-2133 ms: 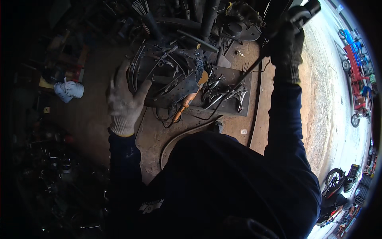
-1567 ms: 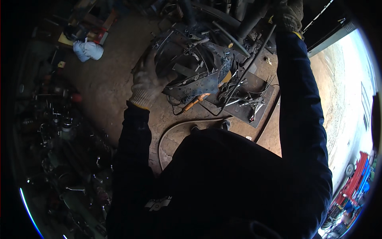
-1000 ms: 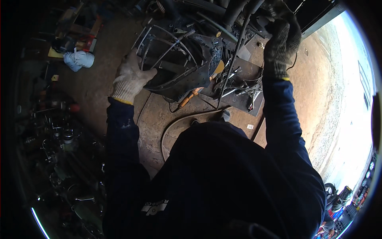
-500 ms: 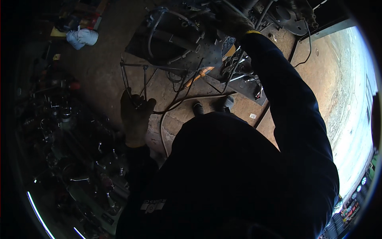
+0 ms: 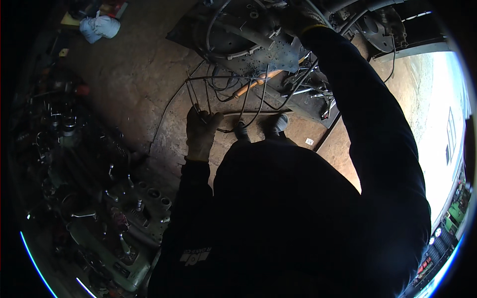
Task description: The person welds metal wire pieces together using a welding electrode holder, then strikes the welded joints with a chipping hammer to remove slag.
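Rod frame (image 5: 246, 99) off the plate, carried by the left hand (image 5: 201, 129)

In the head view, a second ago the frame lay on the dark metal plate (image 5: 283, 62); now it hangs over the floor, just below twelve o'clock. The left hand, at ten o'clock, is clamped on its lower left corner and bears it without the other hand. The right hand (image 5: 298, 17) has gone over to the clutter at one o'clock; its fingers are lost in shadow, so I cannot tell whether they grip anything.

An orange tool (image 5: 258, 83) shows behind the frame's upper rods, its cable near them. The shoes (image 5: 275, 124) stand below the frame's right side, leaving little room there. At two o'clock lie loose metal pieces (image 5: 318, 92), partly hidden by the right sleeve (image 5: 367, 104). A green machine (image 5: 134, 253) with levers fills seven to eight o'clock; a pale cloth bundle (image 5: 100, 28) sits between ten and eleven.
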Available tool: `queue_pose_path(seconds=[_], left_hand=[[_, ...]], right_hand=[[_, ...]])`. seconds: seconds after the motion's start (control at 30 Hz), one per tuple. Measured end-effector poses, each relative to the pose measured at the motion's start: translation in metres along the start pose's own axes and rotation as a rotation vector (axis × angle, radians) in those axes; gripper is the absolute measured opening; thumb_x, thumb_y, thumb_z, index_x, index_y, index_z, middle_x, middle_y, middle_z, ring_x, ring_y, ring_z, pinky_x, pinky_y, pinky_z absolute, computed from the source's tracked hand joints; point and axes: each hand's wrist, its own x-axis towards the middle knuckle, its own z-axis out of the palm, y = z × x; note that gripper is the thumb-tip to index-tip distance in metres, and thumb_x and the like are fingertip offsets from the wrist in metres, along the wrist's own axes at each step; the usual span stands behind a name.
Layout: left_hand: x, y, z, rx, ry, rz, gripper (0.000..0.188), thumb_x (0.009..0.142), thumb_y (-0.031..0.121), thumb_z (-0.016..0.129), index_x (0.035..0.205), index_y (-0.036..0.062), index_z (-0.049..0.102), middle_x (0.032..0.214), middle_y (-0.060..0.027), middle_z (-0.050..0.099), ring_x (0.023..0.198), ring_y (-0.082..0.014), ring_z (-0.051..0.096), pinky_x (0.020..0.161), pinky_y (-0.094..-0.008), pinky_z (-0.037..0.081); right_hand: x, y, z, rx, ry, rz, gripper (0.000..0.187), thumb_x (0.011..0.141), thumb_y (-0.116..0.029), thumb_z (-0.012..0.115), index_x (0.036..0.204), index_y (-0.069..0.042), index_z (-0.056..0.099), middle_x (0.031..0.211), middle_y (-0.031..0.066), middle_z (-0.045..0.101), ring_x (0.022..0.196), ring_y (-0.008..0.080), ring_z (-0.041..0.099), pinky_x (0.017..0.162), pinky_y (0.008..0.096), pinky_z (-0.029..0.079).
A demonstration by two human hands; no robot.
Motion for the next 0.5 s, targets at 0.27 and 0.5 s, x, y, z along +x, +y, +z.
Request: queue_pose_path(seconds=[0.27, 0.5], left_hand=[[0.038, -0.046, 0.003, -0.089, -0.178, 0.011, 0.049, 0.081, 0.027, 0.083, 0.109, 0.0012, 0.052, 0.081, 0.0002, 0.053, 0.074, -0.0111, 0.055, 0.068, -0.0268, 0.049], [0.062, -0.075, 0.002, -0.289, -0.381, -0.121, 0.035, 0.084, 0.020, 0.081, 0.101, 0.0038, 0.056, 0.085, -0.0044, 0.063, 0.075, -0.0140, 0.065, 0.066, -0.0289, 0.055]], right_hand=[[0.038, 0.032, 0.019, -0.439, -0.082, -0.171, 0.044, 0.102, -0.045, 0.046, 0.137, -0.019, 0.057, 0.113, 0.0159, 0.071, 0.102, 0.0328, 0.068, 0.085, 0.0442, 0.051], [0.017, -0.002, -0.012, -0.179, -0.089, -0.139, 0.071, 0.094, -0.042, 0.062, 0.153, -0.015, 0.033, 0.115, 0.0211, 0.069, 0.105, 0.0371, 0.066, 0.085, 0.0450, 0.053]])
